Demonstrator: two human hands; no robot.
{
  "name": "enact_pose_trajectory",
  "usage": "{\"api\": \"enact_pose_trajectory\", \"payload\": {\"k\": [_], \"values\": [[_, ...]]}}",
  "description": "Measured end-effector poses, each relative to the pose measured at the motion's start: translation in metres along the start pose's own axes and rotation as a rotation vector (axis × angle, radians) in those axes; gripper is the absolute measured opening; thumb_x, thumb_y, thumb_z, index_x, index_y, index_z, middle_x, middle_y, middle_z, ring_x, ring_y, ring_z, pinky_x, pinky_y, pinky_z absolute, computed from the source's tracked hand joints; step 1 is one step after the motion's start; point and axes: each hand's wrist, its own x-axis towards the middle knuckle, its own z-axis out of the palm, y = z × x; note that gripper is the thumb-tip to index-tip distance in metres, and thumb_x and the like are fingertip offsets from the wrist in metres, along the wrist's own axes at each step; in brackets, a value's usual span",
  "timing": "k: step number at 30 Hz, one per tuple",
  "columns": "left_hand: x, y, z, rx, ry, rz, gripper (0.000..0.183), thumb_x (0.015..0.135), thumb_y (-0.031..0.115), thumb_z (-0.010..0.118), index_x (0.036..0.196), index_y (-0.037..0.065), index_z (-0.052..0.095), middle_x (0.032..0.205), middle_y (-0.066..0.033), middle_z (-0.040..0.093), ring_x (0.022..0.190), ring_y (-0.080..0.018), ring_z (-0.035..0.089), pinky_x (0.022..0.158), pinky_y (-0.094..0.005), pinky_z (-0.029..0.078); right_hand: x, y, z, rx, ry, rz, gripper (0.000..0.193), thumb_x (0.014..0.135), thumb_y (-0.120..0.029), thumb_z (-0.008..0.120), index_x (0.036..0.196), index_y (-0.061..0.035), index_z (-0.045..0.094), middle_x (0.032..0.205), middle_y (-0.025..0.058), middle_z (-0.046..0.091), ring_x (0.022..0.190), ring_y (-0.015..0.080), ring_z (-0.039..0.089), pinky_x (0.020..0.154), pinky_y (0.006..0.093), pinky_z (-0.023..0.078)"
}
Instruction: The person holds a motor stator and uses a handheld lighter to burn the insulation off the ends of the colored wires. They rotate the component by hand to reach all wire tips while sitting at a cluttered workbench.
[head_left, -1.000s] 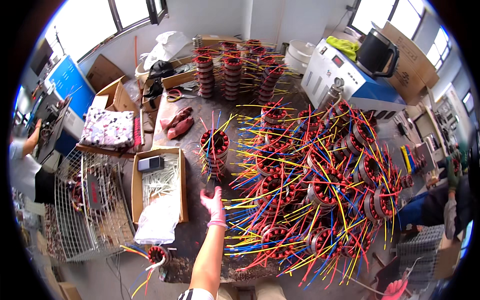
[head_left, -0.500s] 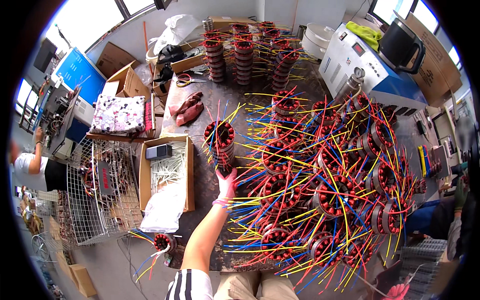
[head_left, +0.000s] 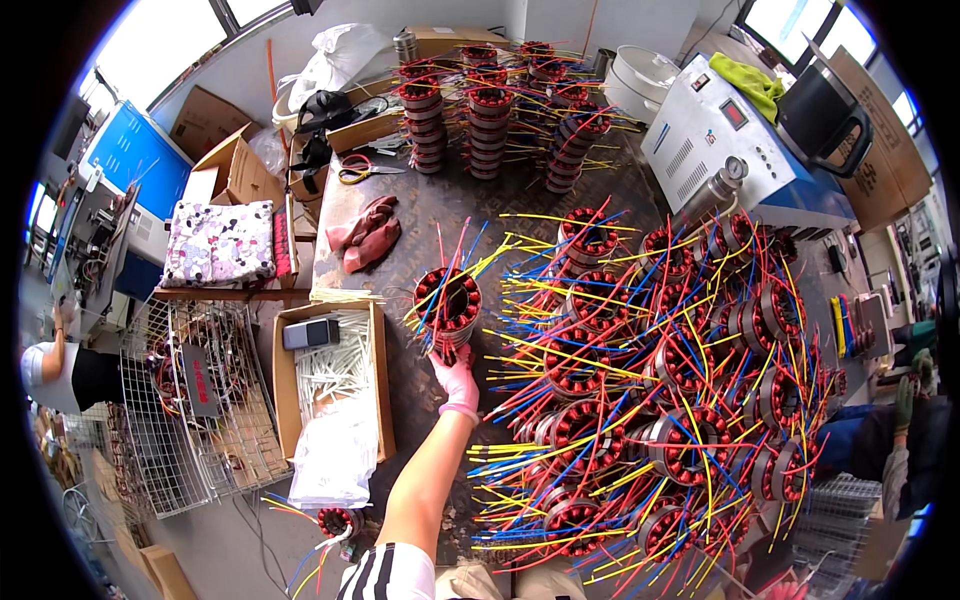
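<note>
Near the middle of the table stands a stack of motor stators (head_left: 447, 302), ring-shaped with red coil windings and loose red, yellow and blue leads. My left hand (head_left: 458, 385), in a pink glove with dark fingertips, is closed against the near side of this stack; part of the grip is hidden. To its right lies a dense group of similar stators (head_left: 590, 430), many on their sides with tangled leads. Only a pink sliver of my right hand (head_left: 785, 588) shows at the lower right edge, fingers indistinct.
Left of the stack sits a cardboard box (head_left: 385, 400) of white tubes. Red-brown gloves (head_left: 368, 240) and scissors (head_left: 368, 170) lie beyond. Taller stator stacks (head_left: 490, 130) stand at the back, a white-and-blue machine (head_left: 690, 140) at back right. Another person (head_left: 60, 365) is far left.
The whole view has shifted slightly, with the table contents lower in the picture. My left hand stays at the stack, its fingers now showing more on the near side. The right hand shows less.
</note>
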Motion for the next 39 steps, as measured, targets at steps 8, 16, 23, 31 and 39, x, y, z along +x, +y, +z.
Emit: {"api": "enact_pose_trajectory", "payload": {"k": [8,16,23,31,39], "values": [[0.044,-0.006,0.012,0.018,-0.098,-0.015,0.091,0.082,-0.010,0.067,0.153,0.018,0.018,0.121,-0.0050,0.058,0.090,-0.0190,0.061,0.072,-0.0336,0.053,0.007,0.005,0.001,-0.021,0.009,-0.060,0.045,0.093,-0.031,0.053,0.058,-0.0189,0.028,0.052,-0.0052,0.021,0.046,0.0095,0.021,0.049,0.0284,0.021],[0.096,-0.006,0.040,0.098,-0.240,-0.023,0.048,0.083,-0.004,0.067,0.125,0.014,0.051,0.106,-0.0005,0.063,0.085,-0.0156,0.062,0.068,-0.0330,0.057,-0.003,-0.006,0.008,-0.143,0.175,-0.194,0.039,0.095,-0.036,0.054,0.062,-0.0189,0.041,0.053,-0.0058,0.026,0.046,0.0107,0.026,0.047,0.0267,0.023],[0.140,-0.007,0.079,0.230,-0.353,0.216,0.083,0.073,-0.003,0.078,0.143,0.013,0.036,0.113,-0.0049,0.062,0.081,-0.0133,0.061,0.063,-0.0258,0.052,-0.028,-0.001,0.049,-0.208,0.222,-0.169,0.018,0.095,-0.039,0.056,0.095,-0.0210,0.060,0.054,-0.0060,0.027,0.046,0.0090,0.028,0.046,0.0256,0.026],[0.156,0.008,0.120,0.307,-0.320,-0.001,0.067,0.068,0.001,0.083,0.127,0.010,0.052,0.090,-0.0017,0.065,0.062,-0.0092,0.056,0.053,-0.0234,0.044,-0.041,0.007,0.075,-0.284,0.382,-0.209,0.018,0.093,-0.039,0.060,0.095,-0.0216,0.063,0.054,-0.0041,0.034,0.047,0.0105,0.032,0.047,0.0255,0.029],[0.184,-0.003,0.144,0.381,-0.487,-0.064,0.071,0.068,0.003,0.083,0.130,0.007,0.049,0.096,-0.0023,0.066,0.070,-0.0099,0.058,0.055,-0.0243,0.046,-0.031,0.002,0.066,-0.239,0.312,-0.208,0.018,0.095,-0.034,0.057,0.104,-0.0203,0.062,0.058,-0.0036,0.037,0.051,0.0110,0.038,0.047,0.0261,0.032]]}}
